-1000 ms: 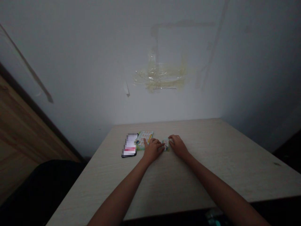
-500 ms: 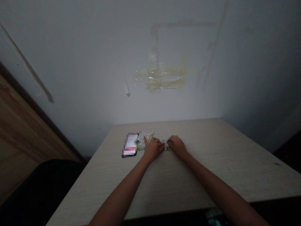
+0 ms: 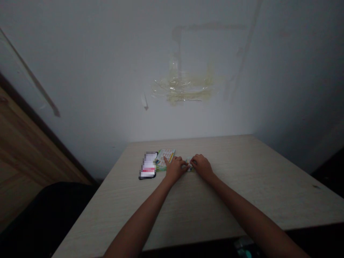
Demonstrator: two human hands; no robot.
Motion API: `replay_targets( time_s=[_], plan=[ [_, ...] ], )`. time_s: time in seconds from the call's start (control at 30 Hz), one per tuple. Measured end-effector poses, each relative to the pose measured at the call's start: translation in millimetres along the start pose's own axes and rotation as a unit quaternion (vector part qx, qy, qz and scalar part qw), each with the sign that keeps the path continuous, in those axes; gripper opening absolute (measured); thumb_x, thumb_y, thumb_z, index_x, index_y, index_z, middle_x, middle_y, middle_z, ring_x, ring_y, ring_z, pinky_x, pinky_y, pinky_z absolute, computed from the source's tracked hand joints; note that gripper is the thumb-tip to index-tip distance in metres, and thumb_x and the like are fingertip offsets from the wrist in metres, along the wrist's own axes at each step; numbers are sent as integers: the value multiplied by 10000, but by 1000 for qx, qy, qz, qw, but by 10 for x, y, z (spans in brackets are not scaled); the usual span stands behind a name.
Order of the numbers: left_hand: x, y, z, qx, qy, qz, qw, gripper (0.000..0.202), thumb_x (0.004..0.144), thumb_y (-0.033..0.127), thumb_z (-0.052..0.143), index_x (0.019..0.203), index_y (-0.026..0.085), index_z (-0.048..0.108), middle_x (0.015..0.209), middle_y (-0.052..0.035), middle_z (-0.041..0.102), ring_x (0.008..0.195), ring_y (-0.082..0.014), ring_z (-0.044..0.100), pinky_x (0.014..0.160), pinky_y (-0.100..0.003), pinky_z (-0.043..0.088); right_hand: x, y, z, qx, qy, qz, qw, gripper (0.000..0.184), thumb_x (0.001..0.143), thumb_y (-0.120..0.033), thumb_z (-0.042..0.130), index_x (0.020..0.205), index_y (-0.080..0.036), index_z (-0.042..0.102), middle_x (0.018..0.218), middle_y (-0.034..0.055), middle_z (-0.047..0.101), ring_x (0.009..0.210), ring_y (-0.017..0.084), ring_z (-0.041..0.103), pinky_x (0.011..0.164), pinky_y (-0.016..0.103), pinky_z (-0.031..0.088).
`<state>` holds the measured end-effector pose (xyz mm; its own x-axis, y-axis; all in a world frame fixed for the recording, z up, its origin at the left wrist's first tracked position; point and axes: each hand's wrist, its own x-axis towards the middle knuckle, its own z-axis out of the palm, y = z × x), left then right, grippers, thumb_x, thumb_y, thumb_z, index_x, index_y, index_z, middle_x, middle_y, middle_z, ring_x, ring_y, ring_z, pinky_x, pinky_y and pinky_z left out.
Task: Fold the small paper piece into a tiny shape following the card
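Observation:
Both my hands rest far out on a pale wooden table [image 3: 242,193]. A small folded piece of coloured paper [image 3: 189,165] lies between them, and the fingertips of both hands press on it. My left hand [image 3: 175,170] has its fingers curled onto the paper's left side. My right hand [image 3: 202,166] covers the paper's right side with bent fingers. Most of the paper is hidden under the fingers.
A green and orange printed sheet [image 3: 164,158] lies just left of my left hand. A phone [image 3: 148,169] with a lit screen lies beside it. The white wall behind carries old tape marks [image 3: 185,87]. A wooden panel [image 3: 18,150] stands at the left.
My two hands have drawn closer together over the small paper, which shows less than before. The phone and printed sheet have not moved.

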<state>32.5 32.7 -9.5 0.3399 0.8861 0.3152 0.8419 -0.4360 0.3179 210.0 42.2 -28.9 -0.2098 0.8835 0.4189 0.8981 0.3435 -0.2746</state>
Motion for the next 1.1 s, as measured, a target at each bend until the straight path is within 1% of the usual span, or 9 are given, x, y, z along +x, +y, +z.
replay_targets(
  time_s=[0.13, 0.3, 0.47, 0.6, 0.8, 0.97, 1.03, 1.1],
  plan=[
    [1, 0, -5, -1, -2, -6, 1000, 203, 864, 474, 598, 916, 337, 739, 998, -3, 667, 1128, -265, 520, 1017, -781, -87, 6, -17, -4, -5, 1, 2, 1000, 100, 886, -266, 597, 847, -194, 654, 920, 57, 652, 923, 198, 552, 774, 276, 392],
    [6, -14, 6, -2, -10, -11, 1000, 203, 860, 477, 598, 933, 347, 736, 1007, 0, 664, 1127, -271, 521, 1011, -791, -75, 9, -37, -12, -14, -4, 11, 1000, 111, 887, -277, 593, 849, -194, 656, 932, 53, 651, 941, 194, 552, 776, 273, 393],
    [2, -29, 3, -1, -20, -14, 1000, 182, 849, 465, 621, 948, 367, 737, 1014, -5, 666, 1128, -265, 519, 1025, -774, -81, 4, -59, -43, -13, -12, 16, 1000, 105, 879, -272, 597, 858, -193, 663, 944, 48, 653, 957, 187, 553, 793, 264, 390],
    [-7, -33, 3, 4, -13, -4, 1000, 174, 855, 456, 616, 958, 378, 733, 1002, 2, 661, 1122, -255, 521, 1013, -783, -83, 2, -81, -78, -6, -16, 21, 1000, 115, 873, -281, 599, 874, -192, 672, 956, 47, 658, 968, 185, 554, 803, 261, 390],
    [-20, -28, -3, 7, -11, -8, 1000, 185, 866, 457, 600, 964, 379, 735, 1005, -7, 651, 1126, -257, 515, 1031, -765, -87, 7, -89, -106, 13, -32, 34, 999, 136, 859, -293, 606, 896, -188, 683, 971, 57, 663, 990, 183, 553, 850, 266, 392],
    [-31, -25, -31, 5, -17, -1, 1000, 192, 876, 449, 589, 988, 381, 729, 1006, -4, 652, 1123, -260, 517, 1026, -771, -90, -30, -49, -90, 63, -10, 13, 998, 146, 861, -264, 584, 947, -184, 672, 982, 67, 667, 987, 191, 563, 880, 287, 405],
    [-36, -17, -42, 9, -23, -4, 1000, 195, 881, 446, 584, 1001, 384, 725, 1021, -6, 654, 1129, -259, 510, 1028, -767, -94, -46, -27, -73, 99, 9, 20, 995, 152, 861, -224, 566, 981, -185, 649, 997, 63, 669, 981, 185, 573, 884, 289, 414],
    [-40, -9, -47, 16, -32, -10, 999, 203, 885, 447, 578, 1023, 392, 718, 1043, -8, 655, 1144, -259, 498, 1036, -756, -97, -52, -9, -56, 139, 18, 29, 990, 149, 849, -179, 551, 979, -192, 623, 998, 54, 670, 977, 174, 586, 877, 285, 424]
  ],
)
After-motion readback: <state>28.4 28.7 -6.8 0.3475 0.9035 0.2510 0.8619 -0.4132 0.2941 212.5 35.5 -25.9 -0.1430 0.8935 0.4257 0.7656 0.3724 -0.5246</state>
